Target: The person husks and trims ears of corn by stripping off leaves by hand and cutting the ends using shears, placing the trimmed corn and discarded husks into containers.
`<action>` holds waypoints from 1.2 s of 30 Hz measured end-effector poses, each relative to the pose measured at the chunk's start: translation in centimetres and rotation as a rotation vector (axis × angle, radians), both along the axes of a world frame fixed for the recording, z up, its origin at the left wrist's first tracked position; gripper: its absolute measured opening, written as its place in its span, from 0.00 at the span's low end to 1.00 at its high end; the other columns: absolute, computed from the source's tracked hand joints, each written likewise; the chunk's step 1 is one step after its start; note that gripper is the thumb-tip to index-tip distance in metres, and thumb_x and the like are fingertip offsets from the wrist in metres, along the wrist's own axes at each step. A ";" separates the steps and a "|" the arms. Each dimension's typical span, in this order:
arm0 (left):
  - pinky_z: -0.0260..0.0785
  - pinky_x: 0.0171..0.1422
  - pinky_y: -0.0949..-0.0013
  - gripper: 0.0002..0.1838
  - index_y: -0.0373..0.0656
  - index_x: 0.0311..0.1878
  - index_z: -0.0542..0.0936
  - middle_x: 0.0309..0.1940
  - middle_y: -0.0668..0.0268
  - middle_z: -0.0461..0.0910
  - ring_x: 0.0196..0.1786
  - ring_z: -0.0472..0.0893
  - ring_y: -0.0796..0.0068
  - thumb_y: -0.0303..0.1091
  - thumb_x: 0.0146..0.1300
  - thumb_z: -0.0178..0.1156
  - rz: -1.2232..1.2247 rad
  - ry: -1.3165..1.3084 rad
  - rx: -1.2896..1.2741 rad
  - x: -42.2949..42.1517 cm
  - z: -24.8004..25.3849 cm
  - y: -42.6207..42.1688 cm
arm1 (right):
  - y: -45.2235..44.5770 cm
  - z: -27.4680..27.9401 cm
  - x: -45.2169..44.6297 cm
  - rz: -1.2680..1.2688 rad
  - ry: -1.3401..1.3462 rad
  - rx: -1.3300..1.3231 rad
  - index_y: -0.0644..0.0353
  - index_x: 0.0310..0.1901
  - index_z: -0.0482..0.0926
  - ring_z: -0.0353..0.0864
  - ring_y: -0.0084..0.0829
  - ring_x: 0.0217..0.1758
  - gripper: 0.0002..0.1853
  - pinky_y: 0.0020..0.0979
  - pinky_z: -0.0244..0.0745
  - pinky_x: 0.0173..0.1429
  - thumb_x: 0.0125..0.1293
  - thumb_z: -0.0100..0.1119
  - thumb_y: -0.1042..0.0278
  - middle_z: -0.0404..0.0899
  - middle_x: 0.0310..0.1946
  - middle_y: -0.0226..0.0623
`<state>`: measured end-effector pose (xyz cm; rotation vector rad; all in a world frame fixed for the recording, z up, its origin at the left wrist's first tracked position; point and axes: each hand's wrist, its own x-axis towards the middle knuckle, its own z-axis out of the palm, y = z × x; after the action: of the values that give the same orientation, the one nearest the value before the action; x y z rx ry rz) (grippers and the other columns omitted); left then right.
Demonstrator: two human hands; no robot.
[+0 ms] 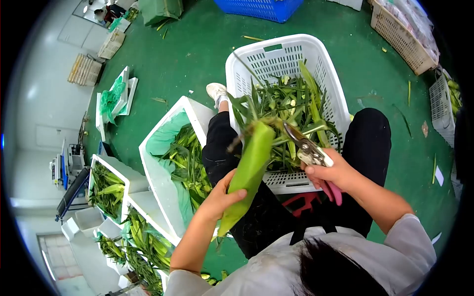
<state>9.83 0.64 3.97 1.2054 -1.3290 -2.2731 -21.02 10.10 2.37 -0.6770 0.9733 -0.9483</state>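
The left hand (pixel 222 197) grips 1 green corn ear (pixel 250 172); the right hand (pixel 332 172) holds 1 pair of pruning shears (pixel 311 150) beside its silk end. The ear is near the white basket (pixel 338 101).

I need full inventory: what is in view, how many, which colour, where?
Corn ear: one, green, left hand
Shears: one, pale with pink handles, right hand
Basket: one, white, between legs
Trimmings: many, green, inside basket
Foam boxes: several, white, left side
Crate: one, blue, top edge
Other crates: at least three, beige, upper left and right
Sack: one, green, upper left
Other person: one, dark clothes, upper left
Hands: two, bare, centre
Legs: two, black-trousered, beside basket
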 end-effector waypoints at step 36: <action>0.77 0.39 0.61 0.50 0.33 0.58 0.71 0.40 0.52 0.78 0.37 0.81 0.59 0.73 0.49 0.62 -0.029 0.294 0.043 -8.1 -2.1 -0.7 | 2.9 3.6 -1.1 -0.162 -0.231 0.142 0.63 0.49 0.74 0.78 0.26 0.27 0.19 0.28 0.75 0.32 0.65 0.66 0.60 0.78 0.29 0.35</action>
<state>1.68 -0.05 1.91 0.8268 -1.2001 -2.3965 -22.08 13.05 5.95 -0.3637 0.8892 -1.0626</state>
